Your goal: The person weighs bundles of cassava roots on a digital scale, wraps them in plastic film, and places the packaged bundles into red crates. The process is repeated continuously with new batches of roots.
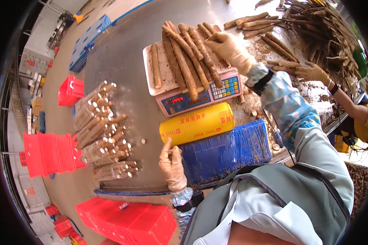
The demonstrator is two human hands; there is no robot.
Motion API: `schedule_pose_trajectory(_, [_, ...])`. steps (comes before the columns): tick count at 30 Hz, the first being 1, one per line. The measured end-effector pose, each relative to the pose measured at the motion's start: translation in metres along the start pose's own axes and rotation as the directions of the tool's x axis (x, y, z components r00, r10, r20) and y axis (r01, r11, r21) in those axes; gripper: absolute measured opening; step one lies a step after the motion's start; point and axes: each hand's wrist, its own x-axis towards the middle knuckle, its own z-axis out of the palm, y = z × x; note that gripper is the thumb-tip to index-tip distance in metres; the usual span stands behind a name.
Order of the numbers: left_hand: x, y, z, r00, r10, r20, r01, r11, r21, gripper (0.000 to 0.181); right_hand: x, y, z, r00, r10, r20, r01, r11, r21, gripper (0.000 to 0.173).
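Observation:
Several cut yam roots lie on the white tray of a pink digital weighing scale with lit red digits. My gloved right hand is over the tray's right side, its fingertips by the ends of the roots; whether they pinch one cannot be told. In front of the scale lies a yellow roll of cling wrap, beside a blue film-wrapped block. My gloved left hand is at the roll's left end, index finger extended near it, with nothing seen in its grasp.
Film-wrapped bundles of cut roots lie at the table's left. Loose roots and a heap of long roots are at upper right, where a co-worker's gloved hand holds roots. Red crates stand below the table edge.

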Motion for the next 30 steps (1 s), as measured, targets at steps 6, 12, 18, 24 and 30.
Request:
schedule_pose_trajectory(6, [0.034, 0.038, -0.002, 0.996, 0.069, 0.049, -0.072, 0.995, 0.065, 0.042, -0.024, 0.033, -0.062, 1.0, 0.001, -0.017, 0.001, 0.992, 0.123, 0.027])
schedule_pose_trajectory(12, [0.08, 0.069, 0.01, 0.973, 0.206, 0.102, -0.213, 0.975, 0.059, 0.04, -0.032, 0.051, -0.076, 1.0, 0.018, 0.018, -0.021, 0.986, 0.165, 0.026])
schedule_pose_trajectory(18, [0.121, 0.105, 0.024, 0.952, 0.246, 0.182, -0.282, 0.937, 0.205, 0.039, -0.02, 0.053, -0.083, 1.0, -0.007, 0.016, 0.006, 0.996, 0.085, 0.028])
schedule_pose_trajectory(24, [0.173, 0.138, 0.056, 0.943, 0.238, 0.234, -0.312, 0.877, 0.365, 0.041, -0.009, 0.047, -0.079, 0.998, 0.008, 0.056, -0.009, 1.0, 0.022, 0.031])
schedule_pose_trajectory(30, [0.234, 0.125, 0.084, 0.909, 0.282, 0.307, -0.405, 0.771, 0.492, 0.048, 0.012, 0.035, -0.069, 0.999, -0.035, 0.026, 0.039, 0.978, -0.204, 0.037])
